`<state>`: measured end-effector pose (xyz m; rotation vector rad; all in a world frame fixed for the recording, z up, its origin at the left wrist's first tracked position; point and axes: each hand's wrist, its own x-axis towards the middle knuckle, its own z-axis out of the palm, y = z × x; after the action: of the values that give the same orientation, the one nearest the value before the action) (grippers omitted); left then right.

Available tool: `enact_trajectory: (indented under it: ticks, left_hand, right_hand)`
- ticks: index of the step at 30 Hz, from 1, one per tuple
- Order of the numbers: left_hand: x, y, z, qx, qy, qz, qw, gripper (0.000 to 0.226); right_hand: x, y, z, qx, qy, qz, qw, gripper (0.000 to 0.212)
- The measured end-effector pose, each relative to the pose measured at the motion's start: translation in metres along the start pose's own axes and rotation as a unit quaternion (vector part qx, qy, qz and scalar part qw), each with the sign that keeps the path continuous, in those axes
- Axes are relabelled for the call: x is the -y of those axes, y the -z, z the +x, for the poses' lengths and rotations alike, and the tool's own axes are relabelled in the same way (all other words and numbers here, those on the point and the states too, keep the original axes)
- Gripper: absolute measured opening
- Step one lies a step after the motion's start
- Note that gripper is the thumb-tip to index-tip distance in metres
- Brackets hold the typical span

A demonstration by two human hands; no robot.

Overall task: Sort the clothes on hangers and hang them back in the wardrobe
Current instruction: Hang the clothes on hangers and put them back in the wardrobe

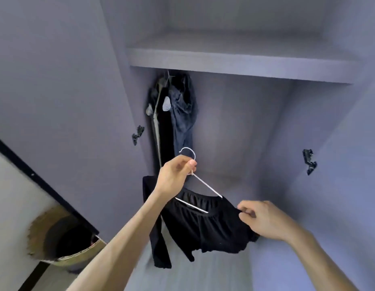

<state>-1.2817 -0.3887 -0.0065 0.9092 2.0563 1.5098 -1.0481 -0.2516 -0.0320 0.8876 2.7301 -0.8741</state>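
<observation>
My left hand (pixel 175 175) pinches the neck of a white wire hanger (pixel 205 184) just under its hook, holding it up inside the open wardrobe (pixel 234 131). Black shorts (pixel 205 225) are draped over the hanger's lower bar. My right hand (pixel 264 219) pinches the shorts' waistband at their right side. Behind them, at the wardrobe's left, dark trousers and blue jeans (pixel 180 110) hang from hangers high up under the shelf; their long legs reach down past the shorts.
A shelf (pixel 234 61) spans the wardrobe above the hanging space. Both doors stand open, left (pixel 62 101) and right (pixel 354 164), with black hinges. A woven basket (pixel 62 234) stands on the floor at lower left.
</observation>
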Motion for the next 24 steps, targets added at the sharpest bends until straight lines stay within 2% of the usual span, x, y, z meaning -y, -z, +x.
enact_trajectory:
  ticks: [2, 5, 10, 12, 14, 16, 19, 21, 24]
  left_hand:
    - [-0.006, -0.012, 0.013, 0.024, -0.008, 0.023, 0.999, 0.015]
    - [-0.016, -0.023, 0.03, 0.044, -0.026, 0.06, 0.997, 0.017]
    - [-0.032, -0.015, 0.06, 0.102, -0.014, 0.143, 0.984, 0.029]
    - [-0.031, -0.003, 0.076, 0.133, -0.012, 0.203, 0.97, 0.043]
    - [-0.029, 0.014, 0.094, 0.128, -0.017, 0.286, 0.95, 0.053]
    - [-0.028, 0.037, 0.113, 0.087, -0.037, 0.405, 0.909, 0.059]
    - [-0.027, 0.077, 0.144, 0.002, -0.065, 0.57, 0.819, 0.065]
    - [-0.028, 0.106, 0.165, -0.066, -0.082, 0.64, 0.761, 0.066]
    - [-0.03, 0.15, 0.195, -0.16, -0.096, 0.692, 0.697, 0.071]
  right_hand:
    - [0.004, -0.001, -0.008, 0.063, -0.032, 0.094, 0.993, 0.013]
    - [0.015, -0.006, -0.019, 0.083, -0.035, 0.249, 0.964, 0.014]
    - [0.037, -0.014, -0.011, 0.003, -0.005, 0.32, 0.947, 0.017]
    - [0.04, -0.014, 0.004, -0.025, 0.0, 0.341, 0.94, 0.017]
    - [0.041, -0.01, 0.027, -0.052, -0.004, 0.356, 0.933, 0.019]
    - [0.041, -0.002, 0.054, -0.067, -0.006, 0.363, 0.93, 0.02]
    - [0.039, 0.014, 0.101, -0.081, -0.006, 0.349, 0.934, 0.023]
    - [0.039, 0.027, 0.133, -0.089, -0.006, 0.338, 0.937, 0.022]
    - [0.045, 0.049, 0.183, -0.105, 0.002, 0.337, 0.936, 0.018]
